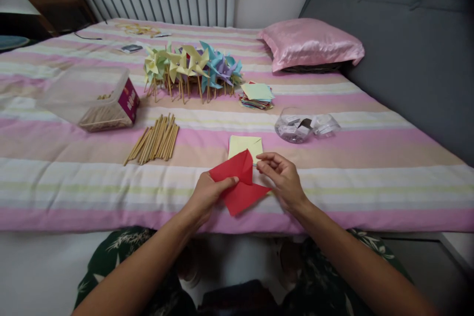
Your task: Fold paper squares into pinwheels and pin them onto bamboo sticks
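A red sheet of paper [244,197], cut and partly folded into pinwheel blades, is held above the bed's front edge. My left hand [211,192] grips it from the left, thumb pressed on top near its middle. Just right of the raised red flap is my right hand [279,175], its fingers curled and thumb close to the fingertips. Whether anything small sits in that pinch I cannot make out. Behind the red paper lies a small stack of pale yellow square papers [242,145], the top one with a cut line at a corner.
Wooden sticks [157,140] lie to the left, beside a clear plastic box [99,103] holding more sticks. Finished pinwheels [192,66] stand farther back, near a stack of coloured papers [257,94]. At right are a clear container [294,128] with small packets and a pink pillow [313,44].
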